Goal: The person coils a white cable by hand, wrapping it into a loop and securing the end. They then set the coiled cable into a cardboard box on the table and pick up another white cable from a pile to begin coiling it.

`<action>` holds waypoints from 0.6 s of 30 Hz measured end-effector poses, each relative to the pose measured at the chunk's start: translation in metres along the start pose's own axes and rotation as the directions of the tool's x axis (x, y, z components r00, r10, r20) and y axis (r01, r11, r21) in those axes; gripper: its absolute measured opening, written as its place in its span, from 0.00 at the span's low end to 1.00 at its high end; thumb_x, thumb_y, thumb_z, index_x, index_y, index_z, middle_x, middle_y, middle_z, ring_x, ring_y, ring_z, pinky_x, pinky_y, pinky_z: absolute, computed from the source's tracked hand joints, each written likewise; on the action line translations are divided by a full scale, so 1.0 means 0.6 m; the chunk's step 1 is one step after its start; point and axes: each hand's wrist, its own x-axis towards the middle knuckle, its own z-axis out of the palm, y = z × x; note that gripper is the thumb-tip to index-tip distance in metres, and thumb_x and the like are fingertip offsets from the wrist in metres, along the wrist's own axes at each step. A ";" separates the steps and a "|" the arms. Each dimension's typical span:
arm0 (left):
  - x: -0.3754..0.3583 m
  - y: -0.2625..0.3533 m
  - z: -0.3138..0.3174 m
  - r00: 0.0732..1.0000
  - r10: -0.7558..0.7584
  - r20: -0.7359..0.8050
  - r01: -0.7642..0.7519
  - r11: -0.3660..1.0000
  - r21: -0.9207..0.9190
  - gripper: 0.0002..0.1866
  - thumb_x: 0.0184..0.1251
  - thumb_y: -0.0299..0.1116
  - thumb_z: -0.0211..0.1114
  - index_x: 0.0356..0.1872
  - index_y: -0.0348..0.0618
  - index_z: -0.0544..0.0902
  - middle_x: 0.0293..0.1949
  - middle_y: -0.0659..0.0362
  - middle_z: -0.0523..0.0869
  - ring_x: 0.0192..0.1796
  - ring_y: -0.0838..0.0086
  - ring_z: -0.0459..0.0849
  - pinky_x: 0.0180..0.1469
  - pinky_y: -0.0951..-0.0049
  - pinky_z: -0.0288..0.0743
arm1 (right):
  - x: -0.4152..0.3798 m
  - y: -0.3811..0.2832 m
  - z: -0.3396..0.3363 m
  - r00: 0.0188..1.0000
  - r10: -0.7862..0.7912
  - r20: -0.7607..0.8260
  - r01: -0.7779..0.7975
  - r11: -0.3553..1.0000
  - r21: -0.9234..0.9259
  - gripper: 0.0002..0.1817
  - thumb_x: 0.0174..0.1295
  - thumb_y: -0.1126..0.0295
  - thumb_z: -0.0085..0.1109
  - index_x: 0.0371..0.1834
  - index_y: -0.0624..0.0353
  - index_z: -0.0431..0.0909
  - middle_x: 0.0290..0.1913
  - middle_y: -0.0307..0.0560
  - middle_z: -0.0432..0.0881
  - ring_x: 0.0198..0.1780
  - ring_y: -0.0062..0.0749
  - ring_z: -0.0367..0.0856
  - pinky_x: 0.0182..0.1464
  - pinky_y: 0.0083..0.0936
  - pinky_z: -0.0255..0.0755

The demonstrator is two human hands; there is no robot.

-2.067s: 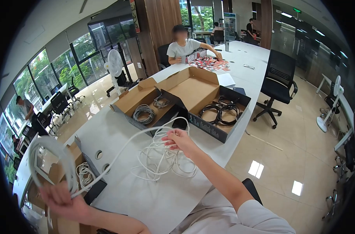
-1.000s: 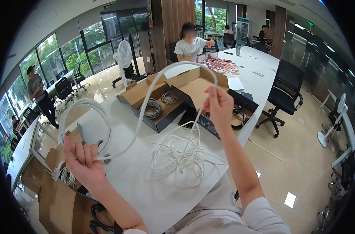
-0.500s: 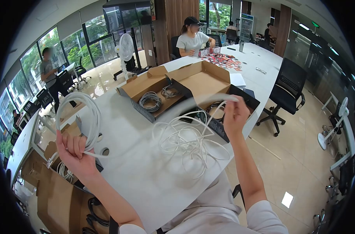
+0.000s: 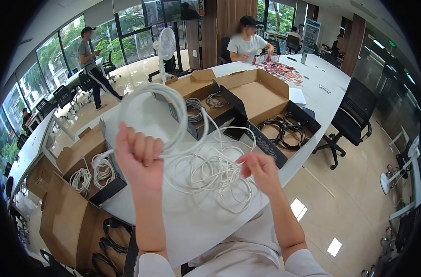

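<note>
My left hand (image 4: pixel 139 147) is raised over the left part of the table, its fingers closed around a looped coil of white cable (image 4: pixel 181 111), blurred by motion. From the coil the cable runs down to a loose white tangle (image 4: pixel 215 168) on the white tabletop (image 4: pixel 182 231). At the right side of that tangle is my right hand (image 4: pixel 261 171), fingers bent and pinched together on a strand of the cable. The fingertips partly hide the strand.
Open cardboard boxes surround the work area: one with grey coils (image 4: pixel 194 113), one with black cables (image 4: pixel 284 131), one with white cables (image 4: pixel 104 171), one lower left with black cords (image 4: pixel 112 242). Beyond sit a person (image 4: pixel 247 44) and red cards (image 4: pixel 279 71). An office chair (image 4: pixel 351 106) stands right.
My left hand has moved right with the coil. My right hand has come down and left to the tangle. A walking person at the back left has shifted, and the view has turned left.
</note>
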 end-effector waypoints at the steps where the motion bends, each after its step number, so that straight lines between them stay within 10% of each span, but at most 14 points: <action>1: -0.003 -0.012 0.003 0.999 -0.046 0.017 0.045 0.999 0.015 0.25 0.74 0.44 0.55 0.15 0.56 0.57 0.09 0.70 0.50 0.12 0.81 0.48 0.22 0.76 0.51 | -0.002 -0.003 0.017 0.998 0.031 0.060 -0.034 0.998 0.052 0.18 0.74 0.59 0.46 0.46 0.64 0.79 0.30 0.39 0.82 0.29 0.19 0.76 0.31 0.16 0.69; 7: -0.024 -0.059 0.012 0.948 -0.302 0.100 0.274 0.936 0.223 0.27 0.75 0.51 0.51 0.14 0.55 0.56 0.09 0.69 0.51 0.12 0.81 0.51 0.23 0.75 0.56 | 0.017 -0.029 0.078 0.998 0.028 0.056 -0.052 0.871 0.489 0.20 0.73 0.55 0.48 0.55 0.61 0.74 0.45 0.39 0.81 0.43 0.20 0.76 0.43 0.18 0.69; 14: -0.022 -0.078 0.006 0.846 -0.520 0.115 0.471 0.832 0.295 0.27 0.75 0.48 0.52 0.14 0.55 0.56 0.09 0.69 0.52 0.12 0.82 0.50 0.21 0.74 0.54 | 0.030 -0.031 0.088 0.917 -0.164 -0.363 0.293 0.895 0.335 0.11 0.71 0.71 0.48 0.53 0.58 0.71 0.46 0.39 0.78 0.44 0.18 0.74 0.47 0.21 0.67; 18: -0.014 -0.090 -0.010 0.747 -0.655 0.113 0.600 0.738 0.308 0.27 0.73 0.46 0.56 0.13 0.54 0.58 0.09 0.69 0.52 0.12 0.81 0.51 0.21 0.74 0.53 | 0.024 -0.039 0.093 0.927 -0.177 -0.330 0.290 0.898 0.332 0.19 0.71 0.72 0.44 0.64 0.56 0.60 0.60 0.43 0.70 0.64 0.27 0.71 0.67 0.25 0.62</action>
